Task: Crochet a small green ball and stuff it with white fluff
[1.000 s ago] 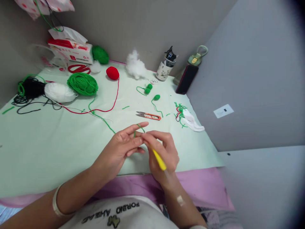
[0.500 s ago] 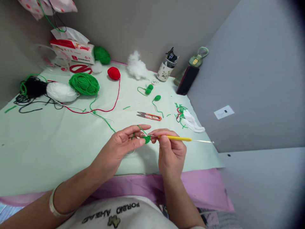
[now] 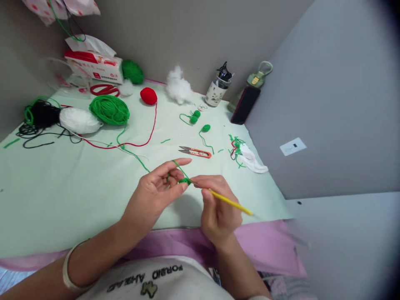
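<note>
The person's left hand (image 3: 153, 195) pinches a small green crocheted piece (image 3: 185, 181) between thumb and fingers, with the green strand (image 3: 176, 166) carried over the raised forefinger. The right hand (image 3: 218, 210) is closed in a pencil-like grip on a yellow crochet hook (image 3: 231, 203), whose tip meets the piece. The two hands sit close together just above the tabletop (image 3: 78, 187), with only the work between them. The hook's head is too small to make out. Judging from this, the stitch in hand goes best if the left pinch sits right beside the loop being worked, so the little piece cannot twist. The forefinger should hold the strand taut enough for the hook to catch it cleanly, but not so tight that the loop closes up. The right hand would do well to turn the hook from the wrist in small motions rather than pull the piece away from the left fingers. The strand trails from the left hand, away and to the left, toward the green yarn ball (image 3: 109, 109), well beyond the hands. It lies slack, which should let yarn feed freely, though it crosses a red strand (image 3: 153, 127) on the way and could drag it. Orange snips (image 3: 195, 151) lie just beyond the hands, apart from them.
</note>
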`<state>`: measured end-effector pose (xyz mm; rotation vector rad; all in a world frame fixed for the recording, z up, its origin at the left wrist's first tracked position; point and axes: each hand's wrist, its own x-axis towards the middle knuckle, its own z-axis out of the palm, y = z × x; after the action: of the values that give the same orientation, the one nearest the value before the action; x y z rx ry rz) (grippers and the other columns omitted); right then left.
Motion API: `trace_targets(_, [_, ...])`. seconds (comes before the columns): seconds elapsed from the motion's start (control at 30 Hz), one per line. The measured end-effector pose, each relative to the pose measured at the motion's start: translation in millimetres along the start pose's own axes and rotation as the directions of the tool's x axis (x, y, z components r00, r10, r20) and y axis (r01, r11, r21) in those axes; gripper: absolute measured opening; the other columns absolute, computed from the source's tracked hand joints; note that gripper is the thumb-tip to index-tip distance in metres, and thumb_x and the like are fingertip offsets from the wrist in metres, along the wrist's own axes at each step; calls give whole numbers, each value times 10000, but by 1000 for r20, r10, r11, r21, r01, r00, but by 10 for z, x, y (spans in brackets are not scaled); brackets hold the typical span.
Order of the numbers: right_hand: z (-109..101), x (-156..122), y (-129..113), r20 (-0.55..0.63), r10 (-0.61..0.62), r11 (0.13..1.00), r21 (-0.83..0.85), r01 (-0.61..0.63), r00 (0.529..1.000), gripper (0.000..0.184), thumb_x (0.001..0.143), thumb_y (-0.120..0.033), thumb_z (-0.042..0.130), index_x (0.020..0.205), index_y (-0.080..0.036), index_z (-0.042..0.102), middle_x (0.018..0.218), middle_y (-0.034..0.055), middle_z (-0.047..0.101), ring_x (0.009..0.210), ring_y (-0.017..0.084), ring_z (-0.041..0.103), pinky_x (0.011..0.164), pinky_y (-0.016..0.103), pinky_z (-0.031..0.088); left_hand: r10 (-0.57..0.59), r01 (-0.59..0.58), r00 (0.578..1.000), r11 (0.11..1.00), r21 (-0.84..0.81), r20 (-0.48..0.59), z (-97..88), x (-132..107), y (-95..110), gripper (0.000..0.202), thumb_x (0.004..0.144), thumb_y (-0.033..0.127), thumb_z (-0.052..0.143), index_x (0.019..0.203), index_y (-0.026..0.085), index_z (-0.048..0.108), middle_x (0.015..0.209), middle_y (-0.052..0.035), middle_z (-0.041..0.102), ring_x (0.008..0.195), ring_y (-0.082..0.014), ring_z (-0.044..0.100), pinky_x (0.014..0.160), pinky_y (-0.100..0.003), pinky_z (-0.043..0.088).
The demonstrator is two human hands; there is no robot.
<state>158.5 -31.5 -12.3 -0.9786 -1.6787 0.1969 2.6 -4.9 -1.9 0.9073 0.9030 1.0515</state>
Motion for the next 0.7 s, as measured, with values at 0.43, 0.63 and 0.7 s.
trace_targets(0.43, [42,88,56,-103,364,848,448,-283,926,196,1014,-225,579,947,-248,761,854,29,717,777,172,648,671,328,530,-224,266,958,928,-261,181,-18,69,66,367,808,268,854,1167,259,783,761,54,600,558,-24,412,601,-172,391])
trace_targets(0.63, [57,37,30,-62,246,956,177,-232,967,230,989,-130,591,1055,-271,760,943,35,736,843,177,680,722,338,561,-171,186,981,964,-191,89,43,59,37,377,792,278,865,1161,287,787,862,21,665,765,-97,554,673,-201,409])
trace_targets(0.7, [44,12,27,-37,79,997,1,-79,996,286,945,-80,636,1115,-275,759,1038,59,736,939,197,687,786,357,571,-209,237,968,941,-241,137,43,69,31,365,824,274,835,1184,271,779,800,31,654,638,-69,487,699,-212,434])
